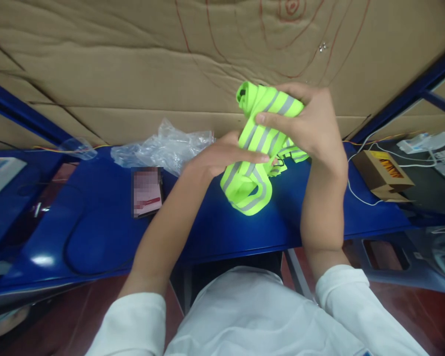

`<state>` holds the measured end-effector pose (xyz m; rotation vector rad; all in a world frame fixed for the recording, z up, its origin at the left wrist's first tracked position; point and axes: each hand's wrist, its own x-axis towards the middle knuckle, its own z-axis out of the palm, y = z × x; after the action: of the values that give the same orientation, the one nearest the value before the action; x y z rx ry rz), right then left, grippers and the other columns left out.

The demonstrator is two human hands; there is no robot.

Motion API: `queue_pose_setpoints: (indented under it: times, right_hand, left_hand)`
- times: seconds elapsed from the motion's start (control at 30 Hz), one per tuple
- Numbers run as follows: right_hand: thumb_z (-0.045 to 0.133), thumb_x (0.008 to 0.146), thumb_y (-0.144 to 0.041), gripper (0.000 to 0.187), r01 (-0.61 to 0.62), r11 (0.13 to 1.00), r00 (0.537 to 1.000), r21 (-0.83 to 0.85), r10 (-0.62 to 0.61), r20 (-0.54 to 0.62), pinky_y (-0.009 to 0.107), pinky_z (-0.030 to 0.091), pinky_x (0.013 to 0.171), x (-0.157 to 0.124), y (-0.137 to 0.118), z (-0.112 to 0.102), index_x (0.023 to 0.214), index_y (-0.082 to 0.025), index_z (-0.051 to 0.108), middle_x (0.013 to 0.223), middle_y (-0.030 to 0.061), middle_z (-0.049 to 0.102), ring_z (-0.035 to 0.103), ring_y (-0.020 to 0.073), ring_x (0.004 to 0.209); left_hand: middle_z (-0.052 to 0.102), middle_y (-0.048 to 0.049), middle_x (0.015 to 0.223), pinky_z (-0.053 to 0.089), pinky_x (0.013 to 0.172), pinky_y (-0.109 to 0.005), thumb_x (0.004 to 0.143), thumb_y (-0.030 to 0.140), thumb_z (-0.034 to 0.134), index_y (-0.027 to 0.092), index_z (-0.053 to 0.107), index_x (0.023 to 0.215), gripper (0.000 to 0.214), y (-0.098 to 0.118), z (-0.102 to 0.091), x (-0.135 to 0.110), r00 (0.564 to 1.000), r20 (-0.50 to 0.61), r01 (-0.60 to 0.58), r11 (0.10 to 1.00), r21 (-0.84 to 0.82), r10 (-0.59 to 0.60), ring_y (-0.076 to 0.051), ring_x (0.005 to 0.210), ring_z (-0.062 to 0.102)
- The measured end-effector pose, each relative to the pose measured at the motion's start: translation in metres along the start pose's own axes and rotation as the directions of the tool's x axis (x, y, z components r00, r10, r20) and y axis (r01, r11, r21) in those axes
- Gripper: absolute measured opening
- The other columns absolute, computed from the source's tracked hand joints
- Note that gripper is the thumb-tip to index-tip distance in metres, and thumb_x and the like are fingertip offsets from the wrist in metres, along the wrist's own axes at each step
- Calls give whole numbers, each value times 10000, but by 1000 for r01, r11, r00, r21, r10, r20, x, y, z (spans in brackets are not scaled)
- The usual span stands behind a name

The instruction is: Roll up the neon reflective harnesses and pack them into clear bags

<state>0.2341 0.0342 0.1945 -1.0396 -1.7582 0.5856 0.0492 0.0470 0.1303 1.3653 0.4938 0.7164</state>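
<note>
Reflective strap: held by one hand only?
No, both the left hand and the right hand hold the reflective strap.

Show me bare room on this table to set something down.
The blue table looks bare along its front edge between left forearm and right forearm, this side of the held green strap, and left of the phone, up to the dark cable. It is crowded behind the phone, where the plastic bag lies, and at right, with the box and white cable.

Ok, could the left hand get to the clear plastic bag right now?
Probably yes: the clear plastic bag lies just beside the left wrist with nothing visible blocking it, though the left hand would likely need to release its grip on the neon strap.
</note>
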Motion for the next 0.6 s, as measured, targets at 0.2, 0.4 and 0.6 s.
queue_pose_setpoints:
  times: [0.2, 0.4, 0.6]
  right_hand:
    - [869, 744, -521, 273, -57, 996, 996, -64, 53, -70, 381, 529, 674, -7, 0, -14, 811, -280, 759, 792, 15, 724, 640, 231, 737]
    - [890, 740, -566, 376, -224, 966, 964, 126, 201, 174, 301, 504, 565, -8, 4, -15, 819, -216, 779, 763, 15, 757, 654, 172, 633]
    - [691, 855, -737, 480, -293, 933, 941, 209, 242, 238, 388, 622, 699, 9, 25, 6, 697, -283, 698, 745, 40, 733, 734, 246, 774]
  left_hand:
    - [795, -100, 1064, 639, 940, -444, 648, 267, 959, 150, 741, 1077, 495, -12, 16, 6, 999, -6, -45, 992, 121, 46, -313, 1060, 763]
    - [766, -104, 1196, 590, 1030, -452, 659, 256, 908, 157, 707, 1220, 604, -3, -4, 2, 999, -31, -18, 901, 433, 34, -325, 1161, 718]
    - [769, -84, 1181, 564, 1052, -432, 732, 345, 862, 170, 725, 1179, 500, 2, -19, -5, 990, -101, -23, 829, 558, 95, -316, 1164, 713]
